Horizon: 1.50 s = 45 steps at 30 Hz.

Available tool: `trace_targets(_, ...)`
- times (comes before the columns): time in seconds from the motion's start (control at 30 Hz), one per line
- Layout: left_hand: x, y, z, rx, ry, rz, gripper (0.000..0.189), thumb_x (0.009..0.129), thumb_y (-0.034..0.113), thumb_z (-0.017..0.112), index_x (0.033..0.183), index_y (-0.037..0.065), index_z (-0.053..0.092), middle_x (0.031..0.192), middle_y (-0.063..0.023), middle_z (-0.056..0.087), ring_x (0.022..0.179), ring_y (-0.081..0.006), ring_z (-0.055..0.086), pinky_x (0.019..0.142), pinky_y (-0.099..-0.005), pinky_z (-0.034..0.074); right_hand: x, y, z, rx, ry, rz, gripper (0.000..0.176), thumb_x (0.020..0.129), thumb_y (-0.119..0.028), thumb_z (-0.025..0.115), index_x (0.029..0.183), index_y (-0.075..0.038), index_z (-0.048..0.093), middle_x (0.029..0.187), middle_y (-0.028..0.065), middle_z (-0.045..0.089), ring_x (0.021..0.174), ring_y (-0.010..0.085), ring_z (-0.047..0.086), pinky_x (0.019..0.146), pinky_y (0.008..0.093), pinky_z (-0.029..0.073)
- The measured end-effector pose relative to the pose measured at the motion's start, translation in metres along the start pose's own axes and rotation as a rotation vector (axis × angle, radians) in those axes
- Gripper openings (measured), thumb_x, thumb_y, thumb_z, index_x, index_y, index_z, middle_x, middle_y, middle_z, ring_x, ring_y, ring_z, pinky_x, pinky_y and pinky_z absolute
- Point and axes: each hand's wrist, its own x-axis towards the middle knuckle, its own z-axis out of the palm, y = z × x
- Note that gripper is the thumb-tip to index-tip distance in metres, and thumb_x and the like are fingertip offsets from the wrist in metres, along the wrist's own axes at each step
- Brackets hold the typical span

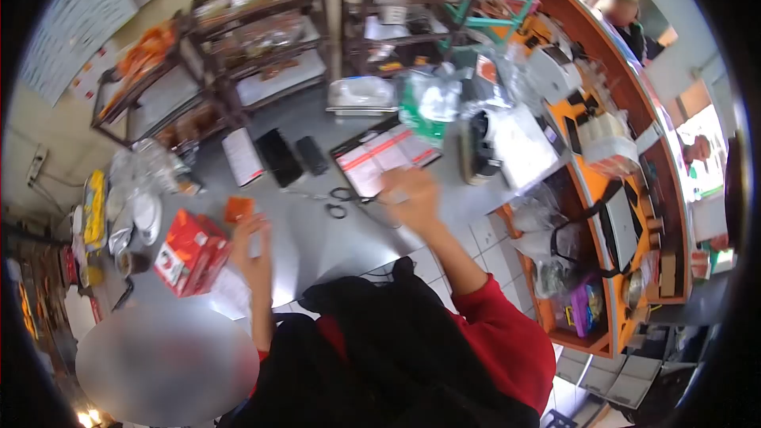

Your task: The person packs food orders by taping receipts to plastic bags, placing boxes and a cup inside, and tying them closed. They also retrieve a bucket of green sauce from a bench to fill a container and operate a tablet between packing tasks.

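My left hand (pixel 252 250) is closed at the fingertips on a small orange packet (pixel 238 209), just right of a red box (pixel 190 254) on the grey metal table (pixel 309 246). My right hand (pixel 411 196) is raised over the table's right part with its fingers curled together. Whatever it may hold is too blurred to name. Close to its left lies a pair of scissors (pixel 339 204) with dark handles. Behind the right hand is a clipboard-like sheet with red stripes (pixel 380 158).
Phones (pixel 279 157) lie at the table's back, before dark racks (pixel 261 47) holding bagged goods. Clear plastic bags (pixel 436 99) and a white paper stack (pixel 519 147) are at right. Tape (pixel 131 261) sits left. An orange shelf unit (pixel 602 190) stands right; another person (pixel 626 20) is beyond.
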Motion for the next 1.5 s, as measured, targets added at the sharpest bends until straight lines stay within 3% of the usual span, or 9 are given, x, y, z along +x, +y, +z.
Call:
trace_targets(0.13, -0.014, 0.075, 0.217, -0.167, -0.440, 0.214, 0.042, 0.073, 0.016, 0.071, 0.114, 0.008, 0.061, 0.123, -0.0128, 0.054, 0.116, -0.0281, 0.048, 0.098, -0.0392, 0.036, -0.017, 0.152, -0.125, -0.654, 0.274, 0.511, 0.032, 0.084, -0.027, 0.061, 0.106, -0.004, 0.056, 0.102, 0.0112, 0.059, 0.088, 0.0222, 0.056, 0.065, 0.0333, 0.045)
trace_targets(0.27, -0.031, 0.100, 0.375, -0.362, -0.603, 0.220, 0.060, 0.074, 0.024, 0.072, 0.126, 0.005, 0.049, 0.128, -0.0156, 0.046, 0.121, -0.0314, 0.043, 0.099, -0.0391, 0.037, -0.036, 0.225, -0.146, 0.442, -0.197, 1.296, 0.036, 0.087, -0.033, 0.058, 0.109, -0.005, 0.057, 0.105, 0.0060, 0.058, 0.093, 0.0209, 0.056, 0.070, 0.0428, 0.052)
trace_targets(0.4, -0.021, 0.110, 0.403, -0.201, -0.596, 0.225, 0.041, 0.072, 0.022, 0.073, 0.108, 0.006, 0.061, 0.113, -0.0121, 0.051, 0.104, -0.0290, 0.052, 0.089, -0.0370, 0.042, -0.029, 0.239, -0.158, 0.767, -0.307, 1.278, 0.027, 0.086, -0.022, 0.060, 0.100, 0.001, 0.061, 0.094, 0.0081, 0.062, 0.088, 0.0195, 0.060, 0.067, 0.0382, 0.057)
trace_targets(0.57, -0.021, 0.099, 0.402, 0.010, -0.410, 0.499, 0.039, 0.066, 0.037, 0.071, 0.093, 0.009, 0.066, 0.102, -0.0062, 0.055, 0.095, -0.0280, 0.054, 0.082, -0.0399, 0.042, -0.052, 0.187, -0.165, 0.835, 0.001, 1.082, 0.031, 0.082, -0.013, 0.062, 0.107, 0.005, 0.061, 0.125, 0.0169, 0.051, 0.101, 0.0212, 0.056, 0.084, 0.0366, 0.050)
trace_targets(0.7, -0.029, 0.092, 0.408, 0.057, -0.392, 0.413, 0.044, 0.065, 0.034, 0.073, 0.101, 0.010, 0.066, 0.112, -0.0076, 0.053, 0.107, -0.0286, 0.048, 0.097, -0.0466, 0.034, -0.081, 0.188, -0.158, -0.807, -0.755, 0.725, 0.017, 0.080, -0.013, 0.065, 0.091, -0.001, 0.069, 0.115, 0.0174, 0.059, 0.095, 0.0227, 0.061, 0.078, 0.0423, 0.049)
trace_targets(0.73, -0.033, 0.093, 0.406, 0.136, -0.456, 0.387, 0.049, 0.066, 0.033, 0.073, 0.109, 0.011, 0.062, 0.117, -0.0081, 0.051, 0.112, -0.0294, 0.045, 0.101, -0.0482, 0.030, -0.086, 0.186, -0.168, -0.718, -0.799, 0.716, 0.016, 0.080, -0.012, 0.065, 0.091, 0.000, 0.069, 0.102, 0.0169, 0.063, 0.085, 0.0210, 0.063, 0.071, 0.0396, 0.051)
trace_targets(0.93, -0.022, 0.073, 0.238, -0.176, -0.211, 0.230, 0.070, 0.073, 0.030, 0.071, 0.133, 0.011, 0.041, 0.136, -0.0129, 0.040, 0.128, -0.0316, 0.034, 0.107, -0.0509, 0.019, -0.076, 0.115, -0.128, 0.583, -0.626, 0.933, 0.021, 0.086, -0.009, 0.061, 0.103, 0.004, 0.064, 0.071, 0.0101, 0.065, 0.054, 0.0107, 0.057, 0.046, 0.0211, 0.043)
trace_targets(1.17, -0.026, -0.023, -0.148, 1.236, 0.005, -0.269, 0.113, 0.050, 0.040, 0.084, 0.143, 0.020, 0.022, 0.146, -0.0193, 0.017, 0.135, -0.0431, 0.012, 0.104, -0.0604, 0.018, -0.030, -0.102, 0.089, 1.078, -1.049, 0.443, 0.021, 0.089, -0.010, 0.058, 0.106, 0.001, 0.064, 0.073, 0.0091, 0.065, 0.054, 0.0097, 0.058, 0.046, 0.0190, 0.038)
trace_targets(1.5, -0.026, -0.132, -0.203, 0.887, -0.082, -0.047, 0.085, 0.071, 0.043, 0.068, 0.139, 0.009, 0.031, 0.141, -0.0255, 0.023, 0.127, -0.0528, 0.022, 0.101, -0.0540, 0.030, -0.054, -0.259, 0.277, 1.146, -0.855, 0.742, 0.029, 0.089, -0.018, 0.059, 0.115, -0.005, 0.061, 0.070, 0.0077, 0.064, 0.047, 0.0116, 0.058, 0.040, 0.0173, 0.034)
